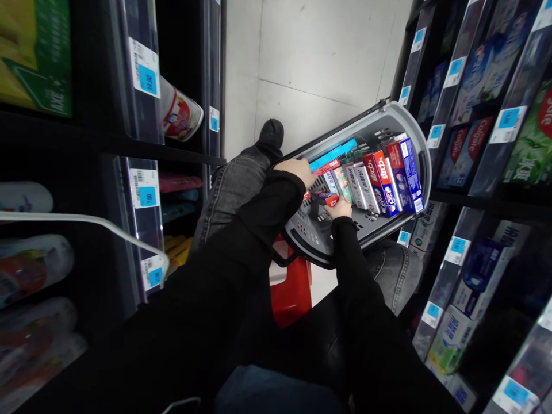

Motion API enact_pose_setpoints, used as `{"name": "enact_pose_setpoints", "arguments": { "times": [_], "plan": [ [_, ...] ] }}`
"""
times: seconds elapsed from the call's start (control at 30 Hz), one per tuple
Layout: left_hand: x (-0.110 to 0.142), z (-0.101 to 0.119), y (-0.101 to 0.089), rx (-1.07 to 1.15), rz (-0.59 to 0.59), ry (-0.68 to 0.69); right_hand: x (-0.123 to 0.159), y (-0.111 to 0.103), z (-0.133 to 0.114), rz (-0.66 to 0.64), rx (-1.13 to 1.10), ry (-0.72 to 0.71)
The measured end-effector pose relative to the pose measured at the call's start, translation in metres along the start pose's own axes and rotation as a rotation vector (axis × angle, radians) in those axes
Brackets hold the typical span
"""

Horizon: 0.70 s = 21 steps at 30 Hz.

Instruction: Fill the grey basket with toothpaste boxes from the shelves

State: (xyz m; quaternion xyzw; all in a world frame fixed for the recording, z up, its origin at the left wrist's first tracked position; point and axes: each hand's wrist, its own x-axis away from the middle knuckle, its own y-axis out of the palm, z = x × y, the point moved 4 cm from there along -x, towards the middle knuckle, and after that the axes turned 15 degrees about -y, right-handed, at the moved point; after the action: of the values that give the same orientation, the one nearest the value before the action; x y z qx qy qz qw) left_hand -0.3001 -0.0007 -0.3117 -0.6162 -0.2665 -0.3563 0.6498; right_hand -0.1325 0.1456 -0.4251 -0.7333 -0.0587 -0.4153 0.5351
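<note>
Black sleeves reach to the gray basket [313, 237]. The right hand [340, 208], fingers curled, pinches a small red-and-dark box [326, 198] inside its near part; the left hand [298, 171] bends over the left rim, its fingertips hidden.

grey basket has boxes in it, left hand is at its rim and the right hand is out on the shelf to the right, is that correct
Not quite: the right hand is inside the grey basket, its fingers on a small red and dark box, as the head view shows. The basket does hold boxes, and the left hand is at its rim.
</note>
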Motion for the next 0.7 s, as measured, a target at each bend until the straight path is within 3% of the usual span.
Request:
{"name": "enact_pose_setpoints", "arguments": {
  "times": [0.1,0.17,0.33,0.43,0.5,0.53,0.6,0.67,0.7],
  "plan": [
    [0.000,0.006,0.005,-0.074,-0.043,0.104,0.006,-0.016,-0.010,-0.053,0.010,-0.034],
    [0.001,0.013,0.013,-0.139,-0.102,0.246,0.014,-0.040,-0.020,-0.100,0.045,-0.098],
    [0.006,0.028,0.034,-0.138,-0.278,0.538,0.063,-0.141,-0.042,-0.068,0.045,-0.271],
    [0.011,0.032,0.035,0.054,-0.411,0.660,0.095,-0.198,-0.042,0.046,-0.229,-0.458],
    [0.013,0.032,0.024,0.344,-0.471,0.731,0.095,-0.219,-0.034,0.184,-0.589,-0.601],
    [0.015,0.031,0.016,0.518,-0.499,0.760,0.086,-0.222,-0.027,0.265,-0.788,-0.629],
    [0.017,0.025,0.000,0.862,-0.557,0.782,0.050,-0.205,-0.010,0.372,-1.053,-0.530],
    [0.019,0.014,-0.014,1.164,-0.609,0.740,0.000,-0.162,0.001,0.288,-0.928,-0.266],
    [0.020,0.008,-0.020,1.294,-0.629,0.700,-0.025,-0.137,0.000,0.213,-0.869,-0.219]
  ]
}}
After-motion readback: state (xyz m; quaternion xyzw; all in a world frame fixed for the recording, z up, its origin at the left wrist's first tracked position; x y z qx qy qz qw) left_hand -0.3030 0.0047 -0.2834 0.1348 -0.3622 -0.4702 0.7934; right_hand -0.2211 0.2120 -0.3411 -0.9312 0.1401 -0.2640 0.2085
